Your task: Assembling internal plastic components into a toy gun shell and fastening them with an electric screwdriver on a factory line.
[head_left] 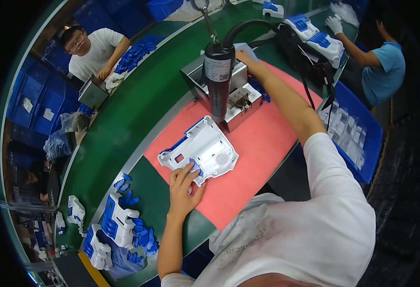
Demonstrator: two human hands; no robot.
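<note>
A white plastic housing shell with a blue edge strip lies on the pink mat, its inner side with screw posts facing up. My left hand grips its near edge, the fingertips pressing on a small blue plastic piece that sits in the shell. Farther off, my right arm stretches forward past an upright electric screwdriver. My right hand is at the far side of a metal box fixture, and its fingers are hidden there. The screwdriver hangs from a hook above the shell's far edge.
The pink mat covers the bench. Blue-and-white housings and loose blue pieces lie at the near left. A green conveyor belt curves behind. At right stands a blue bin of bagged parts. Two co-workers sit across and at right.
</note>
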